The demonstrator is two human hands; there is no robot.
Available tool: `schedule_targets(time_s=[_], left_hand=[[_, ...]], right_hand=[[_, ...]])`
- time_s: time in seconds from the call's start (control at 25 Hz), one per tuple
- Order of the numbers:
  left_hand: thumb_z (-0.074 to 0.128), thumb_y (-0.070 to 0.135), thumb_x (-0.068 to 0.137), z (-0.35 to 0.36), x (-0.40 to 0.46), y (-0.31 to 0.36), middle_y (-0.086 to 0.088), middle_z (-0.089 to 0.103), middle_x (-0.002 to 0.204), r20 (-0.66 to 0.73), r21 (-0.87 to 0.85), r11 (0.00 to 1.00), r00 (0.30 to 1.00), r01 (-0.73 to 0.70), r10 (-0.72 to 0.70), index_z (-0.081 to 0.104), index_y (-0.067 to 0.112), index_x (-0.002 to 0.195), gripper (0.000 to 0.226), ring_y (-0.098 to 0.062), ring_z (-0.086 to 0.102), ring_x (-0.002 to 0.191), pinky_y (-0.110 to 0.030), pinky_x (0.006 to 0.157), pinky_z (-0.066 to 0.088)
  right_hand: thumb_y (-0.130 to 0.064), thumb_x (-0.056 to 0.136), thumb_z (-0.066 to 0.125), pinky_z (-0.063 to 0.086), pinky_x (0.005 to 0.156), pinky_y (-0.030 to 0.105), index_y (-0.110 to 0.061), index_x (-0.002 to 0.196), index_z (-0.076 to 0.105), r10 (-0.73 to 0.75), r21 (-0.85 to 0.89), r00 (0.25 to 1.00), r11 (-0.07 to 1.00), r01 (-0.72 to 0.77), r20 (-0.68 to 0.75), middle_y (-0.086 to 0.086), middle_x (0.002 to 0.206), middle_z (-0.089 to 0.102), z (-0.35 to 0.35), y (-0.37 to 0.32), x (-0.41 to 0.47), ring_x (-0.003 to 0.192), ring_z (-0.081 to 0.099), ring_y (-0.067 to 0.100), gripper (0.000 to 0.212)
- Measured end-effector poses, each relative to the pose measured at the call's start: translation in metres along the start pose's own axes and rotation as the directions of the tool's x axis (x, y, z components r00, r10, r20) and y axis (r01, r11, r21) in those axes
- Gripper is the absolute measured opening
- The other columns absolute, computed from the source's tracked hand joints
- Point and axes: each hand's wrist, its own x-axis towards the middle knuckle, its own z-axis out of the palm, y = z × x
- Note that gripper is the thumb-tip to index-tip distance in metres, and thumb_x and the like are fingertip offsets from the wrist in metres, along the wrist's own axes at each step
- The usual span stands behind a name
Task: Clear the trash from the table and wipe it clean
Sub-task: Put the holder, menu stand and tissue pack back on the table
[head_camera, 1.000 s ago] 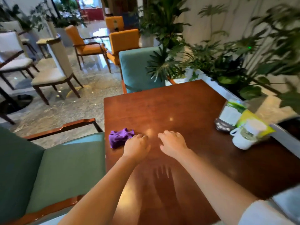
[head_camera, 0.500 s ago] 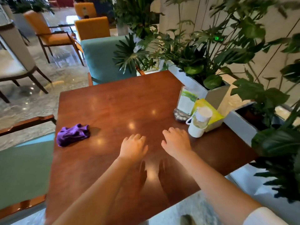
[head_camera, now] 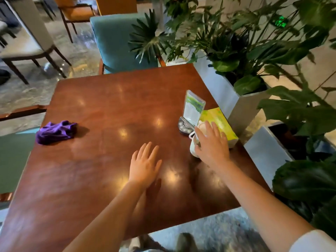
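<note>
A crumpled purple cloth [head_camera: 55,131] lies near the left edge of the dark wooden table [head_camera: 112,110]. At the right side a white cup [head_camera: 193,145] stands against a yellow-green packet [head_camera: 219,122]. My right hand [head_camera: 211,146] reaches over the cup with its fingers spread across the top and side; a firm grip does not show. My left hand [head_camera: 144,165] hovers flat and open above the table's middle, holding nothing.
A clear menu stand [head_camera: 193,108] on a dark base stands just behind the cup. White planters [head_camera: 234,104] with large leafy plants line the table's right edge. A teal chair [head_camera: 116,42] faces the far side, another teal seat [head_camera: 12,160] the left.
My right hand has moved right and forward from the table's middle onto the cup. The left hand has opened flat. The view has shifted so the cloth sits farther left.
</note>
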Motion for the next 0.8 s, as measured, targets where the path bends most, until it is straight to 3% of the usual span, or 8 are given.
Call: schedule_targets(time_s=[0.16,0.28,0.44,0.68,0.8], left_hand=[[0.030,0.052,0.087,0.051,-0.024,-0.009,-0.009,0.029,0.153,0.129,0.000,0.995,0.987,0.101,-0.100,0.038,0.024,0.142,0.062,-0.027,0.022,0.142,-0.055,0.107,0.025],[0.026,0.058,0.088,0.079,-0.038,-0.011,-0.006,0.024,0.155,0.191,0.031,0.988,0.969,0.152,-0.155,0.031,0.027,0.145,0.064,-0.024,0.015,0.143,-0.052,0.109,0.011],[0.028,0.058,0.088,0.092,-0.043,-0.015,-0.005,0.029,0.153,0.208,0.063,0.981,0.959,0.184,-0.193,0.030,0.027,0.145,0.065,-0.024,0.019,0.141,-0.053,0.108,0.012],[0.030,0.058,0.087,0.092,-0.044,-0.013,-0.003,0.022,0.155,0.186,0.073,0.977,0.960,0.199,-0.210,0.026,0.030,0.147,0.067,-0.022,0.013,0.143,-0.054,0.110,0.011],[0.029,0.058,0.088,0.090,-0.044,-0.016,-0.002,0.020,0.155,0.190,0.073,0.977,0.959,0.200,-0.211,0.025,0.030,0.147,0.066,-0.021,0.010,0.143,-0.054,0.110,0.011]], right_hand=[[-0.036,0.088,0.050,0.036,0.098,0.058,-0.030,0.139,0.032,0.034,0.039,0.999,0.999,-0.035,0.024,0.013,0.152,0.023,0.016,0.014,0.015,0.139,0.018,0.036,0.054],[-0.027,0.082,0.062,0.051,0.083,0.055,-0.026,0.134,0.044,-0.003,0.137,0.999,0.991,0.008,-0.039,0.020,0.144,0.033,0.023,0.017,0.019,0.129,0.031,0.043,0.055],[-0.016,0.083,0.061,0.047,0.089,0.049,-0.025,0.132,0.047,-0.019,0.256,0.999,0.966,0.026,-0.027,0.015,0.142,0.033,0.023,0.024,0.025,0.125,0.028,0.035,0.052],[-0.005,0.073,0.070,0.054,0.067,0.047,-0.023,0.116,0.062,-0.142,0.320,0.984,0.932,0.171,-0.113,0.014,0.125,0.049,0.021,0.003,0.029,0.109,0.040,0.035,0.048],[-0.003,0.068,0.073,0.054,0.071,0.045,-0.024,0.117,0.062,-0.246,0.342,0.957,0.896,0.284,-0.153,0.014,0.125,0.051,0.022,-0.025,0.037,0.112,0.043,0.035,0.054]])
